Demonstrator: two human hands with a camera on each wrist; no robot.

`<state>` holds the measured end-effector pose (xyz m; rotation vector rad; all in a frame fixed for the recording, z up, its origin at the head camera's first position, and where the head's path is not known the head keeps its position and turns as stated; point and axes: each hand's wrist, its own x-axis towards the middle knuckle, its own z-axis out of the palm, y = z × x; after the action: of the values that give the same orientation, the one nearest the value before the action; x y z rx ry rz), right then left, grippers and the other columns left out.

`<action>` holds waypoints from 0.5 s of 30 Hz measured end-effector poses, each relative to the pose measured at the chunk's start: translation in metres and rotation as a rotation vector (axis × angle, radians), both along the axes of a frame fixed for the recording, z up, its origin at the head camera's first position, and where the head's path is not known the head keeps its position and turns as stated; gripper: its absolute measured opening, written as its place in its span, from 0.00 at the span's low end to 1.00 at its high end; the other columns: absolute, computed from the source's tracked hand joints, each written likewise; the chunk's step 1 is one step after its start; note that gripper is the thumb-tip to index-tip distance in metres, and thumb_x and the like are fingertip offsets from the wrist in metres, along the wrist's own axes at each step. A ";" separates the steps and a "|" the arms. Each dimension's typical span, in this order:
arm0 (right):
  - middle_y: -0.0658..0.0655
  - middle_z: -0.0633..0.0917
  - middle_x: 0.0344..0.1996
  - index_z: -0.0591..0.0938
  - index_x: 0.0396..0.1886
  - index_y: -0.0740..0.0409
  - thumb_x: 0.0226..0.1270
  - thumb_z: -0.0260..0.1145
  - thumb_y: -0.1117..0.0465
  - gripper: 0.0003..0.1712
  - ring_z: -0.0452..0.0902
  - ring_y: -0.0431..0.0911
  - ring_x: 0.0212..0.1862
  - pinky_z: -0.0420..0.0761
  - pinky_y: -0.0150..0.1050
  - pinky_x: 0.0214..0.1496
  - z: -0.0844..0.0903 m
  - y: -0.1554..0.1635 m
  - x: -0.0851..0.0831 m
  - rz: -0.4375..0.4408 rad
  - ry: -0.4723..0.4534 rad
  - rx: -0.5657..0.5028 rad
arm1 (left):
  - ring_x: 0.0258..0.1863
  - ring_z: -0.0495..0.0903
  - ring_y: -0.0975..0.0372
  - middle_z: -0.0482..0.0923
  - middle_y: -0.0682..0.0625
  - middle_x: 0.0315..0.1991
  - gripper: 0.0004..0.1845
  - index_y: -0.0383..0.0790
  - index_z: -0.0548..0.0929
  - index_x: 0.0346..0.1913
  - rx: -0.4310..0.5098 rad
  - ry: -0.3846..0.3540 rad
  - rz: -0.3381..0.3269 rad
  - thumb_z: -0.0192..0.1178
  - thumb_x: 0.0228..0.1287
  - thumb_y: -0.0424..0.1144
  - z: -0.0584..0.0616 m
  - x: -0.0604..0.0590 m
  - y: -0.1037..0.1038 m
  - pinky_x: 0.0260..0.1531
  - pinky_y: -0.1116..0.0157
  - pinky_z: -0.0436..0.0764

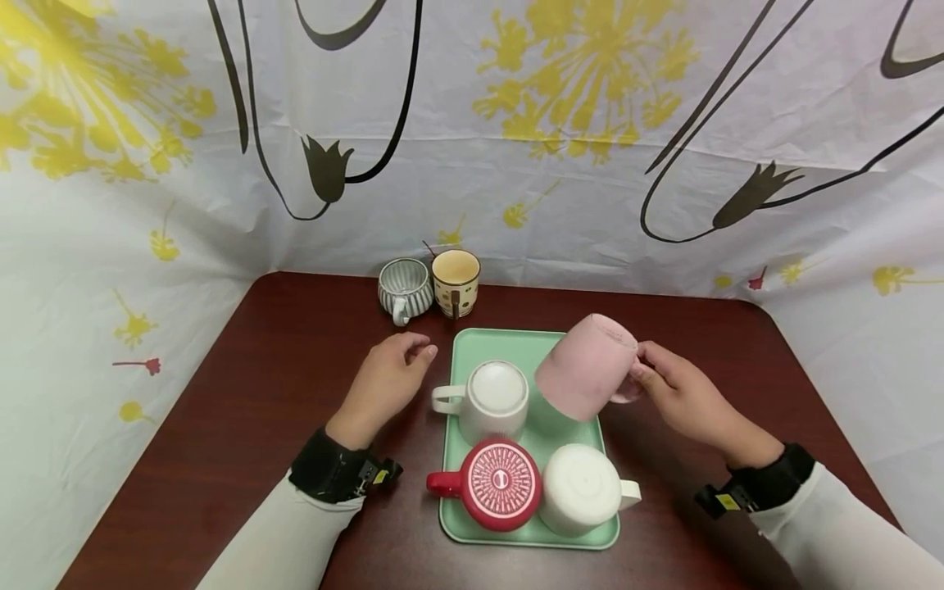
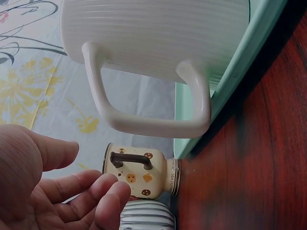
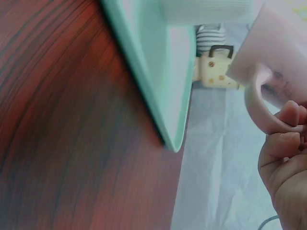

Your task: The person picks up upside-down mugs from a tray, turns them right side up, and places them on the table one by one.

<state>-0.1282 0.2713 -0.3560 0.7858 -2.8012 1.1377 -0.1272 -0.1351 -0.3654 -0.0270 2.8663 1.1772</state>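
table (image 1: 280, 426) is carrying a green tray (image 1: 509, 344) with three upturned mugs sitting on it. pink mug (image 1: 586, 365) is hanging tilted over the tray's far right corner, base pointing up and away, mouth facing down toward the person, long axis leaning. right hand (image 1: 682, 397) is pinching its handle (image 3: 261, 108) from the right, fingers curled on it. left hand (image 1: 387, 381) is resting open on the table left of the tray, fingers loose and apart, nearest the white mug (image 1: 494, 397).
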 end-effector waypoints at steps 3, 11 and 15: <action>0.53 0.76 0.32 0.74 0.43 0.60 0.86 0.50 0.63 0.08 0.73 0.43 0.35 0.75 0.34 0.36 0.001 -0.004 -0.003 0.034 -0.130 -0.181 | 0.53 0.82 0.54 0.83 0.45 0.54 0.22 0.42 0.81 0.65 -0.008 0.001 0.001 0.58 0.78 0.50 0.000 0.000 0.000 0.54 0.52 0.84; 0.54 0.67 0.32 0.66 0.41 0.58 0.89 0.41 0.57 0.13 0.61 0.45 0.35 0.59 0.40 0.37 -0.002 -0.020 -0.014 0.237 -0.609 -0.794 | 0.53 0.82 0.54 0.83 0.45 0.54 0.21 0.41 0.82 0.64 -0.012 0.005 0.006 0.59 0.78 0.50 0.000 0.000 0.000 0.54 0.52 0.83; 0.51 0.73 0.32 0.70 0.39 0.58 0.89 0.35 0.60 0.19 0.56 0.45 0.34 0.53 0.36 0.37 -0.005 -0.023 -0.020 0.344 -0.803 -1.044 | 0.52 0.82 0.54 0.83 0.45 0.54 0.21 0.41 0.82 0.64 -0.016 0.007 0.006 0.59 0.78 0.50 -0.001 0.000 0.001 0.54 0.52 0.83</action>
<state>-0.1484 0.2483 -0.3607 0.7558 -1.8437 3.0854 -0.1276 -0.1344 -0.3659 -0.0318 2.8832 1.1579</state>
